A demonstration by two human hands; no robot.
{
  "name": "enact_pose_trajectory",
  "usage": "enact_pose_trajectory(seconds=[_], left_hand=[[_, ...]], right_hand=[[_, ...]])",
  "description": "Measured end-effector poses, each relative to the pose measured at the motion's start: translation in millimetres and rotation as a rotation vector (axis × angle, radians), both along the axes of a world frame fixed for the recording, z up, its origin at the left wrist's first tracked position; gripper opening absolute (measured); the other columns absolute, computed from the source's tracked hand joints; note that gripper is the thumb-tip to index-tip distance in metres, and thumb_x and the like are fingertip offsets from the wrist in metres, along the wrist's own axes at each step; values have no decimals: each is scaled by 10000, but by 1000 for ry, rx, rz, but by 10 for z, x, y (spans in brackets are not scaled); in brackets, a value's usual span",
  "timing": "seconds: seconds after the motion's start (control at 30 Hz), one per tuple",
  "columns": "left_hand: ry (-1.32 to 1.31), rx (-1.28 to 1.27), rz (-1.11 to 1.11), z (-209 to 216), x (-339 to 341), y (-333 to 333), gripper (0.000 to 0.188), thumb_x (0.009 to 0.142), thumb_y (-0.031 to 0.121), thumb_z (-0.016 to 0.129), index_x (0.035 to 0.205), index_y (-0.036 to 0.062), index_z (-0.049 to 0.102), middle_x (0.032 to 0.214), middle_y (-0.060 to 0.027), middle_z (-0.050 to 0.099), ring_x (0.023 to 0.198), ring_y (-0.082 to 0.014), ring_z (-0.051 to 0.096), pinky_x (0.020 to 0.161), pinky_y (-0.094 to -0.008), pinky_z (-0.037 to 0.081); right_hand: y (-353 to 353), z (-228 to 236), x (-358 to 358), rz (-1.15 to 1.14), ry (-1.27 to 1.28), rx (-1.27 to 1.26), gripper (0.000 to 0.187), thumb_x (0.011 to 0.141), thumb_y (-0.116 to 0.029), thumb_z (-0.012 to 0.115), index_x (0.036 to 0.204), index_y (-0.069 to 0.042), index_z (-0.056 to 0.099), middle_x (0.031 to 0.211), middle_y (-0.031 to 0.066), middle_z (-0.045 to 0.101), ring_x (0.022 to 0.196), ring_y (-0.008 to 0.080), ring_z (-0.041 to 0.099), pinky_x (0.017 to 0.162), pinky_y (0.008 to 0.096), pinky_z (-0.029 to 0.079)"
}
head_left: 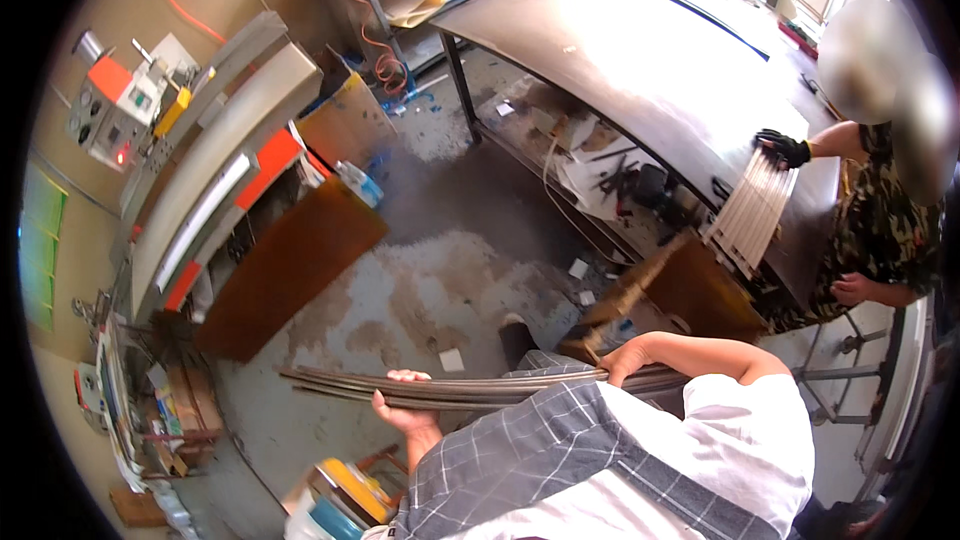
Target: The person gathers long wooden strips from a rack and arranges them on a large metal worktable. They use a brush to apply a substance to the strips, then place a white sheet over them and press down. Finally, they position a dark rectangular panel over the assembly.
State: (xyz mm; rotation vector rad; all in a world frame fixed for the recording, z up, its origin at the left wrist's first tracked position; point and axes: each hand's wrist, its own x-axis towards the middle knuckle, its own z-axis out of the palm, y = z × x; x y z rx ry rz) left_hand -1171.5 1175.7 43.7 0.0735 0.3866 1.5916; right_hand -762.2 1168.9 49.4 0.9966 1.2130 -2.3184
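Note:
A bundle of long, thin, grey-brown metal rods [510, 387] lies level across the front of my body. My left hand [405, 412] grips it from below near its left end, with the thumb on the near side and fingertips showing on the far side. My right hand [625, 360] is closed over the bundle towards its right end, which is partly hidden by my arm. Several rods stick out past my left hand. Below the bundle is my grey checked apron [520, 430].
Another person's black-gloved hand [785, 148] rests on pale slats [755, 210] at the edge of a large metal table [580, 30]. A cardboard box [690, 290] stands on the floor near my right hand. A long bending machine [225, 130] and brown panel [290, 270] are at left.

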Motion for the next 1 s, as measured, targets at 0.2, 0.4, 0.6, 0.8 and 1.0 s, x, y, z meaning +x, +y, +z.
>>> enact_pose_trajectory(seconds=[0.2, 0.4, 0.6, 0.8, 1.0], left_hand=[[70, 9, 142, 95, -262, 1401, 331, 730, 343, 687, 896, 83, 569, 849, -23, 595, 824, -180, 583, 829, -382, 468], [81, 51, 268, -25, -555, 2512, 328, 741, 319, 717, 942, 101, 576, 852, -3, 611, 851, -192, 611, 852, -421, 495], [109, 35, 374, -182, -615, 3767, 325, 739, 323, 723, 930, 101, 581, 834, -14, 609, 826, -181, 600, 836, -396, 501], [29, -8, 378, -114, -451, 4947, 329, 716, 310, 747, 898, 103, 567, 828, -13, 594, 828, -170, 592, 854, -371, 490], [188, 74, 405, -199, 25, 5975, 367, 777, 375, 696, 943, 60, 602, 894, -55, 645, 878, -203, 624, 842, -406, 510]], right_hand=[[2065, 147, -288, 113, -74, -124, 488, 621, -254, 802, 992, 16, 638, 875, 141, 664, 768, 254, 644, 698, 367, 526], [3826, 44, -747, 356, -21, -1, 606, 624, -250, 786, 1151, -15, 597, 1040, 164, 636, 934, 288, 617, 800, 408, 490], [5362, -117, -1000, 455, -143, 65, 530, 645, -224, 757, 1117, -26, 621, 1005, 138, 637, 923, 283, 610, 789, 402, 472], [6599, 174, -934, 494, -146, 101, 602, 631, -189, 751, 1182, -6, 592, 1038, 148, 644, 926, 273, 625, 802, 398, 498], [7768, 143, -530, 587, -235, 235, 650, 626, -249, 781, 1200, -8, 595, 1059, 151, 641, 971, 274, 609, 824, 401, 485]])
